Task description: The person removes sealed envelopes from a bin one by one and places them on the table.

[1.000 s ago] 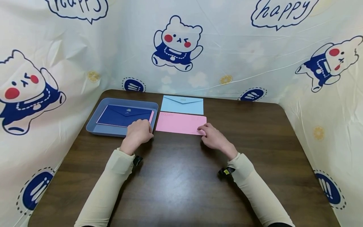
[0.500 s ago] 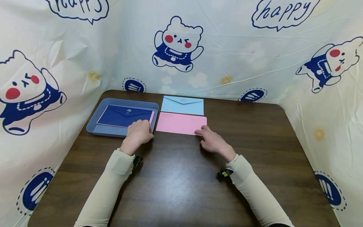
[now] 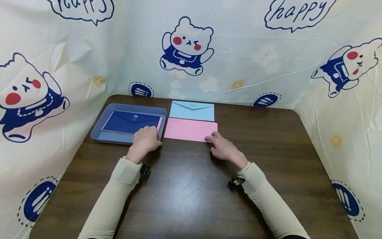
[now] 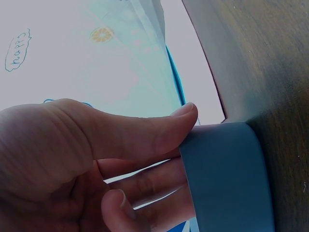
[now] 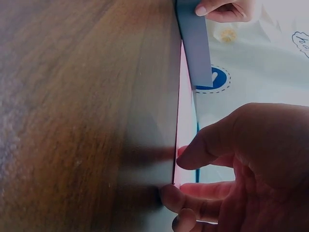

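Note:
My left hand [image 3: 145, 139] grips the near right corner of a blue plastic tray [image 3: 98, 132]. In the left wrist view the thumb [image 4: 164, 130] lies on the outside of the tray wall [image 4: 227, 179], the fingers inside. A dark blue envelope [image 3: 128, 122] lies in the tray, flap side up, over something pink. A pink envelope [image 3: 188, 129] lies flat on the table to the right of the tray, small printed boxes at its upper left. My right hand [image 3: 225, 147] rests fingertips on its near right corner; in the right wrist view the thumb [image 5: 200, 147] is at the edge.
A light blue envelope [image 3: 192, 111] lies flap side up just behind the pink one, by the back edge of the brown table [image 3: 185, 186]. A printed cloth [image 3: 238, 49] hangs round the back and sides.
My right hand has shifted slightly left along the pink envelope's near edge, its fingers spreading onto the paper. The left hand, tray and envelopes stay where they were.

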### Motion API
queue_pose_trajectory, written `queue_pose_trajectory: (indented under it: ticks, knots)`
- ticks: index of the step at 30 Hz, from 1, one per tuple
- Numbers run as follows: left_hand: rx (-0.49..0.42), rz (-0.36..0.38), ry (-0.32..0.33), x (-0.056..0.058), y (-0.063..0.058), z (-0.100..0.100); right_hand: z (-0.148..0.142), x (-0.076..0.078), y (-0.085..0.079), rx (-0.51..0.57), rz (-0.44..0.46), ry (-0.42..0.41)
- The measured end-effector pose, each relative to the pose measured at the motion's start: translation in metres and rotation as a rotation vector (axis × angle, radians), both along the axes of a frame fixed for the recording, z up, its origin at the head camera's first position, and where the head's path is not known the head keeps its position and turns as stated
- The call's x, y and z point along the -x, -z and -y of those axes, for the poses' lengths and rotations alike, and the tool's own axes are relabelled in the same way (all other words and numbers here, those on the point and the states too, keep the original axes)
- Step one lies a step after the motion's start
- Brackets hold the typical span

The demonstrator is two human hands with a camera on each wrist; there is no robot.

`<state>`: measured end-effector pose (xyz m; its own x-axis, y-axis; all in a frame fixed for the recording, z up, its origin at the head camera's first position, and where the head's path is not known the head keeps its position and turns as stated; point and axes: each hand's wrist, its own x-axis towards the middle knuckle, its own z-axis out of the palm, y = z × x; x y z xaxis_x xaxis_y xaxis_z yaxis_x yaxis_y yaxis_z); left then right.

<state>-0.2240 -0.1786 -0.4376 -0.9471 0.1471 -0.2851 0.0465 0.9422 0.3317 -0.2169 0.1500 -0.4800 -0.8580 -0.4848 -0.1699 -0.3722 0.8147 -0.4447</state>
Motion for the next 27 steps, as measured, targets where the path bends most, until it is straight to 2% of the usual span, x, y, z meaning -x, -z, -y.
queue_pose_trajectory:
  ticks: [13, 27]
  knots:
    - [-0.010, -0.031, 0.007, -0.0011, 0.0000, 0.0009, -0.0007, 0.0014, -0.0005, -0.009, -0.004, 0.001]
    - [-0.009, -0.018, 0.005, -0.0015, -0.0003, 0.0004, 0.0009, 0.0006, 0.0019, -0.008, -0.009, 0.022]
